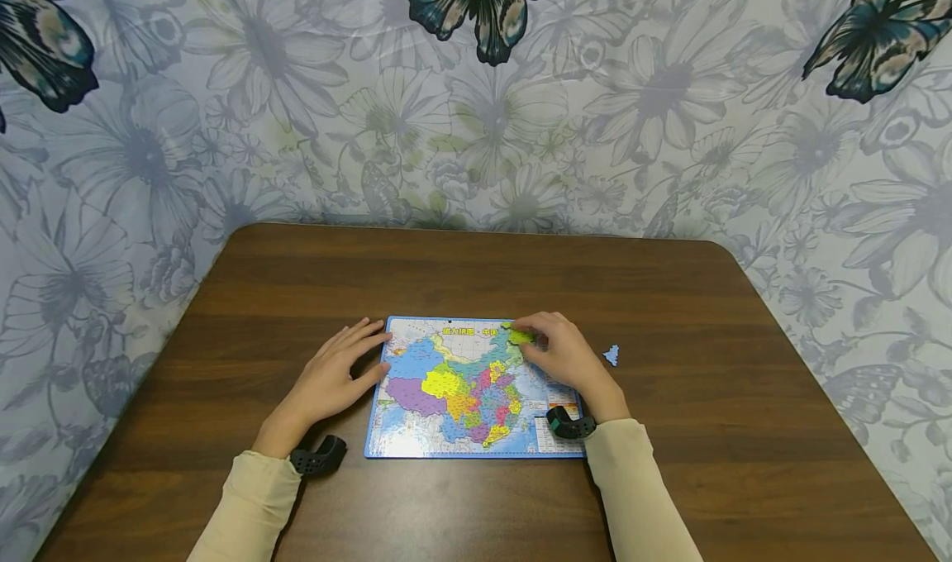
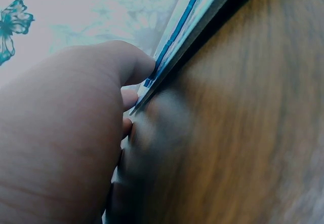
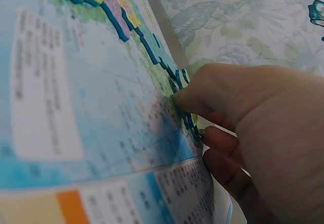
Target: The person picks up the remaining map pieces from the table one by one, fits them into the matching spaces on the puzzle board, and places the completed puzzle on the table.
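A map puzzle board (image 1: pixel 402 442) with a blue border lies on the table, covered in colourful province-shaped pieces. At its upper right, my right hand (image 1: pixel 561 351) pinches a yellow-green puzzle piece (image 1: pixel 521 336) between thumb and fingers. The right wrist view shows the thumb and fingertips right at the board's surface, around the piece's edge. My left hand (image 1: pixel 335 376) rests at the board's left edge, fingers extended, with thumb and fingertips touching the rim. In the left wrist view the thumb (image 2: pixel 136 64) lies against the board's edge (image 2: pixel 177 36).
A small blue puzzle piece (image 1: pixel 611 355) lies on the wooden table (image 1: pixel 692 397), right of the board and near my right hand. Both wrists wear black bands (image 1: pixel 318 456). Behind the table's far edge hangs a floral backdrop (image 1: pixel 491 149) with butterflies.
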A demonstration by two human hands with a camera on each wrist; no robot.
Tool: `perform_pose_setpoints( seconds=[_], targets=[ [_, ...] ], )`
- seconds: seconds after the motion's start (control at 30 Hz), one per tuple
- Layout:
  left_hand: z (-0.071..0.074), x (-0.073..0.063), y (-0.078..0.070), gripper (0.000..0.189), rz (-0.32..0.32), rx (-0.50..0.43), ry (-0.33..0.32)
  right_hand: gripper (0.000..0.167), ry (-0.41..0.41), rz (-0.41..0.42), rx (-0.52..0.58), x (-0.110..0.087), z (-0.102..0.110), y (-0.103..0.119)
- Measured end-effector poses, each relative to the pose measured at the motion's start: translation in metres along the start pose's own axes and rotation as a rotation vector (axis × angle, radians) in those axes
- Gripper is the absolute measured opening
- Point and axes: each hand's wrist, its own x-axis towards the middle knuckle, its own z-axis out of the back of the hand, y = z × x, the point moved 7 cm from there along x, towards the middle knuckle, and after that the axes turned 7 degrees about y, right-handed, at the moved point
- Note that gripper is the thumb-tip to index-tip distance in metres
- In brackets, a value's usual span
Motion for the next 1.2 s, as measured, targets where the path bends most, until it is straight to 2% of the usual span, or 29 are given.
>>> perform_pose_setpoints(
  seconds=[0.57, 0.9, 1.2],
  targets=[
    [-0.0006, 0.0006, 0.0015, 0.058, -0.001, -0.002, 0.002, 0.029, 0.027, 0.011, -0.014, -0.0004, -0.0013, 0.0013],
    [-0.0008, 0.0005, 0.0019, 0.058, 0.003, -0.003, 0.007, 0.034, 0.056, 0.003, 0.009, -0.0005, -0.0029, 0.0010],
    [-0.0014, 0.0009, 0.0027, 0.057, -0.002, 0.002, 0.002, 0.034, 0.093, 0.036, -0.010, -0.0008, -0.0059, 0.0078]
  ],
)
